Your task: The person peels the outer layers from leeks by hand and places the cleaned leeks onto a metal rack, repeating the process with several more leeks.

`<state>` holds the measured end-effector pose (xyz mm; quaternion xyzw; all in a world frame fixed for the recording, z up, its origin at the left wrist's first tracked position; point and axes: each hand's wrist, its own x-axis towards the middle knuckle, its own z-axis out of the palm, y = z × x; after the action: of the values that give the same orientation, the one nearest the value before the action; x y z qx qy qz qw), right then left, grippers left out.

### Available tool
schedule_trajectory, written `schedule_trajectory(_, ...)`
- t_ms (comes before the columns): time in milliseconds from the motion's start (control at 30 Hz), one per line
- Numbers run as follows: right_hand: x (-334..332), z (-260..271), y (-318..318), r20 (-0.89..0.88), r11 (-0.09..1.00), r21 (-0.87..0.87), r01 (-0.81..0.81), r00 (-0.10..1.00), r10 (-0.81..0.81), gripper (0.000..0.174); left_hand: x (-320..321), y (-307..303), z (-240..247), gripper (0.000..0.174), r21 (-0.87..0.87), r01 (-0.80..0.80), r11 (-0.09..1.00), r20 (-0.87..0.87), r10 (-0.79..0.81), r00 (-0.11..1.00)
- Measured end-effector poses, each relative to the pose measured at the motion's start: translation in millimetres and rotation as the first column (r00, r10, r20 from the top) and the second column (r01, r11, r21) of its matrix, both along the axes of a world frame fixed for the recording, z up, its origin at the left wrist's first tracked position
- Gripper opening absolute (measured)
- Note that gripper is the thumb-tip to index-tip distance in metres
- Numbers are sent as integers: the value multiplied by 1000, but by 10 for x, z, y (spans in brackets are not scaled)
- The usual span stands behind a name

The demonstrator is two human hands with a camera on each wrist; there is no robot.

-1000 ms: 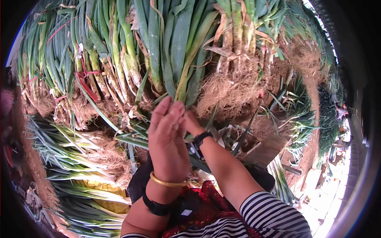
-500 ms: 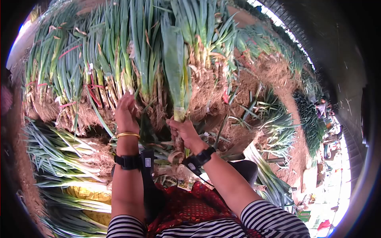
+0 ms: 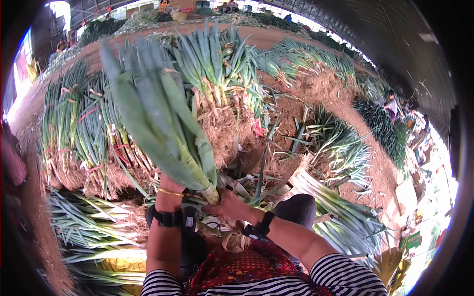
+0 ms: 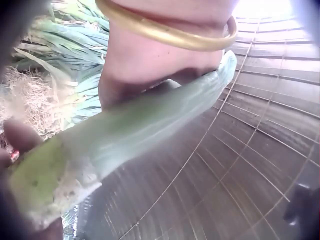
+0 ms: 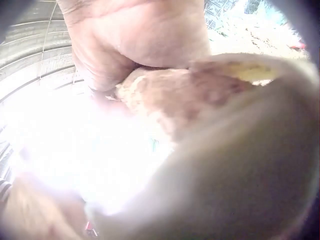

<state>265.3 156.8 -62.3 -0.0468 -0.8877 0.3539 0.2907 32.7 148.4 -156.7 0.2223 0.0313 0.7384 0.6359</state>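
In the head view, a large green leek [image 3: 190,163] leans up and to the left, leaves spread. My right hand [image 3: 229,206] grips its pale lower end; in the right wrist view this hand [image 5: 142,30] is around a brownish stem [image 5: 175,95]. My left hand [image 3: 171,185] is mostly hidden behind the leaves. From the left wrist, the leek [image 4: 135,125] crosses close against the left hand [image 4: 155,65], whose fingers are hidden. Loose dry peel [image 3: 236,241] hangs near my lap.
Upright leek bundles [image 3: 74,123] with hairy roots stand ahead and left. More leeks [image 3: 94,217] lie on the left beside yellow sacking [image 3: 123,265]; another pile [image 3: 345,217] lies right of my knee. People and heaps of greens are farther off.
The leek in my right hand has swung from upright to leaning left, across my left hand, which was apart from it. The head view has lifted, showing more of the hall.
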Motion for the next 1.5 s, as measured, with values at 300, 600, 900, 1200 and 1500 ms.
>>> schedule_trajectory(300,22,241,139,213,627,-758,179,977,-21,46,534,-526,626,58,164,-194,967,-270,233,934)
schedule_trajectory(600,178,-213,400,-48,-95,-990,-100,893,-447,31,757,-390,913,59,401,-94,911,-74,134,988)
schedule_trajectory(900,909,-238,724,16,249,-967,51,990,-141,38,144,-542,1274,55,348,-295,890,-121,355,927)
schedule_trajectory(1200,1335,-486,627,552,971,44,234,805,-218,39,-780,-551,1497,40,321,-187,929,-130,238,962)
schedule_trajectory(1500,1288,-633,885,321,915,144,376,857,-403,64,-398,-678,1814,36,124,-626,770,-122,638,760)
